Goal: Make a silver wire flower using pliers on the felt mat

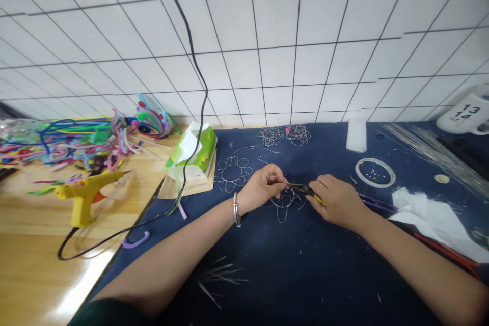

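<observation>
Looped wire [287,206] held in our left hand [267,183].
Its fingertips pinch the wire; our right hand [331,198] is wrapped around pliers [301,189], nose at the pinch. Left of the left hand sit tissues [204,158]; beyond the right, a dish [390,180].

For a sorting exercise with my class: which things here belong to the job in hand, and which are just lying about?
Likely part of the job:
wire piece, in the left hand
pliers, in the right hand
loose wire strands
dish of small bits

Apparently just lying about:
yellow glue gun
green tissue pack
white mug
purple hook
</observation>
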`<state>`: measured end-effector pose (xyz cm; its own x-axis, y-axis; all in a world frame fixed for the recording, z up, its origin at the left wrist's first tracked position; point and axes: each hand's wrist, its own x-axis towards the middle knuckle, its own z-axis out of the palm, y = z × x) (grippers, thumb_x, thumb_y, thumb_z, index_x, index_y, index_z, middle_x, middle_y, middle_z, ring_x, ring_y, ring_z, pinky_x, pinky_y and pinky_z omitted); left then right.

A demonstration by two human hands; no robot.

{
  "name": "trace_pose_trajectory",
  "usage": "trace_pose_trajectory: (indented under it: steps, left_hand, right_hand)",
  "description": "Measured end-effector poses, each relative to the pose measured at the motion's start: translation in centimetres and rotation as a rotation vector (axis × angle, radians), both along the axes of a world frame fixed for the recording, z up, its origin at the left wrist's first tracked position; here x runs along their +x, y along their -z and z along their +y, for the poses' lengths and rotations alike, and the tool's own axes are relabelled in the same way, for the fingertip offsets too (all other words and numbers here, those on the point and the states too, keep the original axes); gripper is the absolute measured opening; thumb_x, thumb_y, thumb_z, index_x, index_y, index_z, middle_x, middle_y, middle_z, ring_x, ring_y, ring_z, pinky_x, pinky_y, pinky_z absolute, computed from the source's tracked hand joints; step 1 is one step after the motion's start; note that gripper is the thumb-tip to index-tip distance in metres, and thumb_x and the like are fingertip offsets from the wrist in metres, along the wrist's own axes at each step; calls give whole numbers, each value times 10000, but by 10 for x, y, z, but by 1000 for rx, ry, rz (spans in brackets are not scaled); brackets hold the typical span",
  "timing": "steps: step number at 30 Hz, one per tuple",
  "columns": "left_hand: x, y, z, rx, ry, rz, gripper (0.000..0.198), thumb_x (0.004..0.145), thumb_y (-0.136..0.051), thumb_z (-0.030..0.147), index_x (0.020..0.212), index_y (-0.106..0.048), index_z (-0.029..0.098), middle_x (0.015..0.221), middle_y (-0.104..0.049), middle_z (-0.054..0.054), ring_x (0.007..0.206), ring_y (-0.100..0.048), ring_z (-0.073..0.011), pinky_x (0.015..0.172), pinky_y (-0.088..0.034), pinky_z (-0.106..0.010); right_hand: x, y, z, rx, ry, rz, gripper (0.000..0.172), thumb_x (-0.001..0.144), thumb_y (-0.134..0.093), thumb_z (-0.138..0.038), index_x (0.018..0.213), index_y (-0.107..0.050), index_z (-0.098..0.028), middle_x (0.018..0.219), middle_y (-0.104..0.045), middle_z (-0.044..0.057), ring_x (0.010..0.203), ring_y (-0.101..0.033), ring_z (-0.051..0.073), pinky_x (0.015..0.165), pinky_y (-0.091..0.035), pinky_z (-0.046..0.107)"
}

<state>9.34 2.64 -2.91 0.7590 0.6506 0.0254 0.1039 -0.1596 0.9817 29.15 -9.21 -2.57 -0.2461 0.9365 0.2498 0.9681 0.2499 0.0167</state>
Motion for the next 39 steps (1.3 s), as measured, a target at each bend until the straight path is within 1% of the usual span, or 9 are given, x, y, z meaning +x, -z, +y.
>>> trace_pose_trajectory:
  steps: [5, 12, 23, 28, 39]
  left_hand:
    - [-1, -2, 0, 2, 45, -18, 102, 785, -550, 181, 836, -466, 153, 762, -611, -6, 520, -503, -41, 489, -384, -176]
    - [-1, 2, 1, -11, 55, -25, 106, 785, -540, 173, 825, -443, 158, 813, -621, -24, 519, -495, -41, 482, -378, -183]
    - [-1, -2, 0, -12, 37, 5, 108, 771, -544, 182, 813, -447, 163, 802, -624, -27, 512, -492, -47, 479, -376, -195]
    - [-1, -2, -1, -11, 29, 14, 113, 767, -550, 191, 810, -451, 159, 798, -624, -27, 507, -491, -44, 479, -380, -191]
    - [-1, 0, -1, 0, 37, 13, 120, 771, -556, 188, 812, -448, 155, 790, -622, -23, 508, -493, -43, 482, -388, -182]
  right_hand:
    - [-1, -1, -1, -24, 8, -44, 190, 850, -402, -323, 888, -524, -183, 801, -504, 57, 760, -442, 176, 607, -285, 275]
    - [-5, -1, -1, -53, 39, -87, 185, 852, -392, -355, 837, -481, -193, 798, -492, 43, 739, -439, 170, 568, -255, 275]
    - [-6, -1, -2, -51, 34, -90, 185, 842, -405, -366, 826, -465, -192, 788, -502, 42, 717, -461, 165, 549, -258, 267]
    - [-6, 0, -1, -56, 28, -89, 185, 846, -400, -366, 831, -464, -193, 791, -504, 41, 713, -471, 167, 553, -268, 271]
    - [-5, 1, -2, -74, 35, -74, 179, 851, -395, -360, 834, -458, -193, 786, -508, 35, 698, -479, 156, 540, -249, 261]
